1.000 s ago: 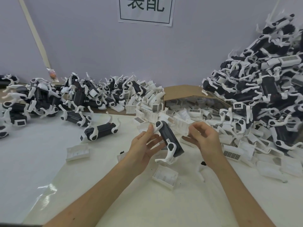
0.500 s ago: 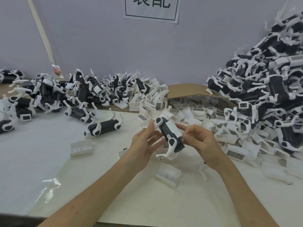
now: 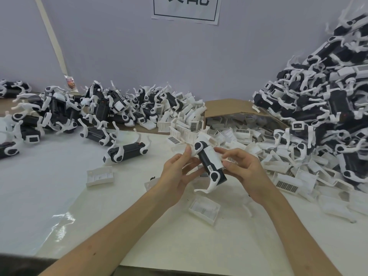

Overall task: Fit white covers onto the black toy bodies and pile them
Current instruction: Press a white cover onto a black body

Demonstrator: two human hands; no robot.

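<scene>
I hold a black toy body (image 3: 207,166) with white legs above the table's middle, tilted with one end up and away. My left hand (image 3: 177,176) grips its left side near the upper leg joint. My right hand (image 3: 243,172) presses a white cover (image 3: 214,157) against the body's upper right side. Loose white covers (image 3: 229,134) spill from a cardboard box (image 3: 229,108) just behind. One cover (image 3: 205,210) lies below my hands, another (image 3: 100,176) to the left.
A tall heap of toys (image 3: 326,100) rises at the right. A lower heap (image 3: 79,110) stretches along the back left, with a single toy (image 3: 127,152) lying in front of it. A paper sign (image 3: 186,7) hangs on the wall.
My right hand has brought a white cover onto the toy body and now presses it there. The left hand keeps its grip; the body stays roughly in place.
</scene>
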